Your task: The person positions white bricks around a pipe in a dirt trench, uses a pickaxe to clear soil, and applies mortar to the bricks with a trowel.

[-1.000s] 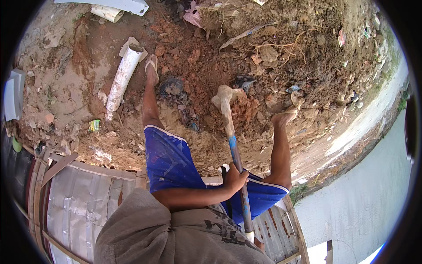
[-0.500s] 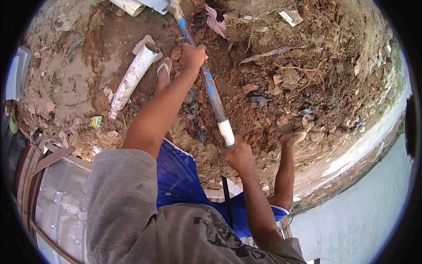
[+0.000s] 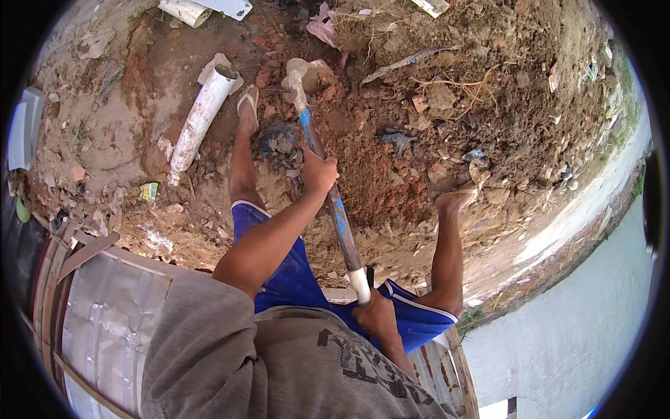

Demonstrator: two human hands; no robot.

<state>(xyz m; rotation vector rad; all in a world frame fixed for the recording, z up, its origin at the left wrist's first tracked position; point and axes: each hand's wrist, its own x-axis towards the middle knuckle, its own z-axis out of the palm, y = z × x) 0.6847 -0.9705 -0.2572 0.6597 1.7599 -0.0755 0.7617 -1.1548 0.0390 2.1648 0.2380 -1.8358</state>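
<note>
A long-handled hoe (image 3: 340,220) slants across the middle of the view, its wooden shaft patched with flaking blue paint and its near end sleeved in white. My left hand (image 3: 319,172) wraps round the middle of the shaft. Close to my body, my right hand (image 3: 377,315) grips the butt just below the white sleeve. At the far end, the mud-caked hoe head (image 3: 299,68) rests against the reddish soil (image 3: 373,167); its blade is partly hidden. Beside my left foot, a dirty white pipe (image 3: 202,122) lies on the ground.
My sandaled feet stand wide apart on uneven earth. Dark plastic scraps (image 3: 398,140), roots (image 3: 464,87) and a pink plastic piece (image 3: 322,28) lie about. Another pipe (image 3: 185,12) is at the far left. A pale wall (image 3: 558,328) runs along the right; metal sheeting (image 3: 105,314) is at lower left.
Both hands have drawn the hoe back toward my body, and its head has come nearer over the soil. My left arm is lower, uncovering my left leg and a dark plastic scrap.
</note>
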